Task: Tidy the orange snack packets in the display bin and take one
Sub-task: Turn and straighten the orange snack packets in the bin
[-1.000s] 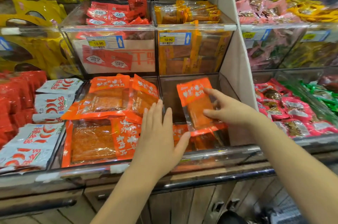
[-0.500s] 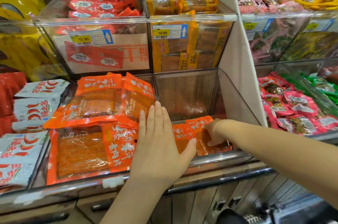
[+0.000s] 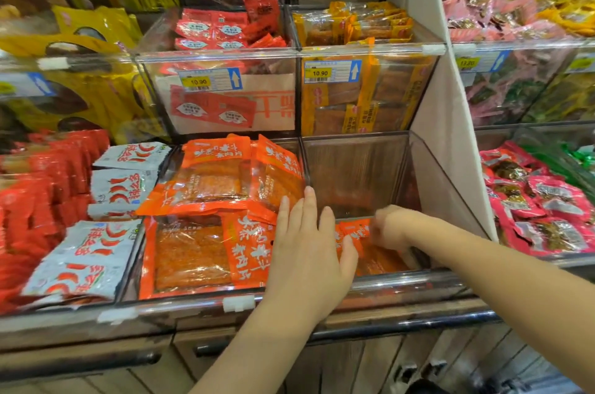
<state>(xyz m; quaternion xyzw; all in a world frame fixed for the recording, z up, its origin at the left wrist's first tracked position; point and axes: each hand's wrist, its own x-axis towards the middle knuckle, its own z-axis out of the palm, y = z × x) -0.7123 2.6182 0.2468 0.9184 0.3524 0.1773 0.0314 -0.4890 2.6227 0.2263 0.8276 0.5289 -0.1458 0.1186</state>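
Two clear display bins sit side by side at the lowest level. The left bin [image 3: 167, 165] is piled with large orange snack packets [image 3: 193, 252]. The right bin [image 3: 354, 168] is nearly bare, with a few small orange packets [image 3: 380, 260] lying flat on its bottom. My left hand [image 3: 306, 252] lies flat and open over the divider, its fingers resting on the edge of a large packet and holding nothing. My right hand [image 3: 391, 226] reaches down into the right bin, blurred, with fingers curled onto the small packets. Its fingertips are hidden, so a grip cannot be made out.
White packets with red chillies [image 3: 83, 265] and red packets [image 3: 42, 187] fill the bins to the left. Pink-red packets [image 3: 541, 213] lie right of a white partition [image 3: 444, 123]. Above are bins of red [image 3: 222, 30] and yellow-orange packets [image 3: 357, 23]. A metal rail [image 3: 418, 326] runs along the front.
One second ago my right hand held an orange packet upright above the right bin. It lowered the packet flat onto the bottom and stays on the packets. My left hand barely moved.
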